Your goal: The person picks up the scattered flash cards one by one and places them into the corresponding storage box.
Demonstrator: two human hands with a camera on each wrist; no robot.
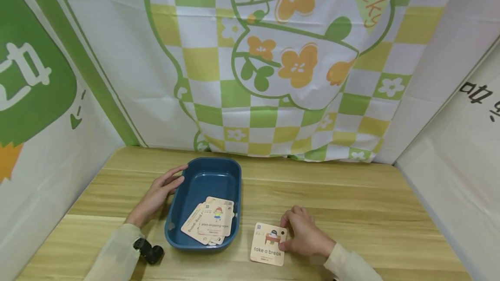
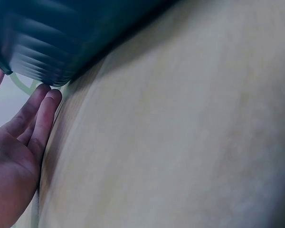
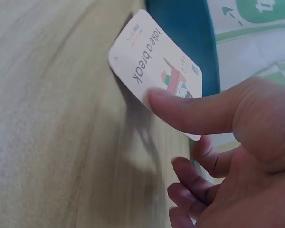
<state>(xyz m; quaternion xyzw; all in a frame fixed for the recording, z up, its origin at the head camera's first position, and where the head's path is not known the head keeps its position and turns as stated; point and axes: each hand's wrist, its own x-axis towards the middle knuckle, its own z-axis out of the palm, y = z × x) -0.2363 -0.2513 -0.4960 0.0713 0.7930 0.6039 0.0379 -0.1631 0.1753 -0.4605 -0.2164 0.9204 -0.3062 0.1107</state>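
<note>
My right hand [image 1: 306,234] pinches a "take a break" card [image 1: 267,246] at its right edge, thumb on the printed face. In the right wrist view the card [image 3: 156,66] is tilted and raised off the wood, casting a shadow. To its left stands a dark blue rectangular tray [image 1: 207,176]. Inside the tray's near end lies a loose pile of cards, with a "play skipping rope" card [image 1: 216,218] on top and a "ping-pong" card [image 1: 193,225] partly beneath. My left hand [image 1: 160,194] rests its extended fingers against the tray's left side; its fingertips are at the tray wall in the left wrist view.
The wooden table [image 1: 332,194] carries everything. A patterned cloth [image 1: 273,120] hangs behind its back edge, with white printed panels at the left and right. A black device [image 1: 148,250] is strapped to the left wrist.
</note>
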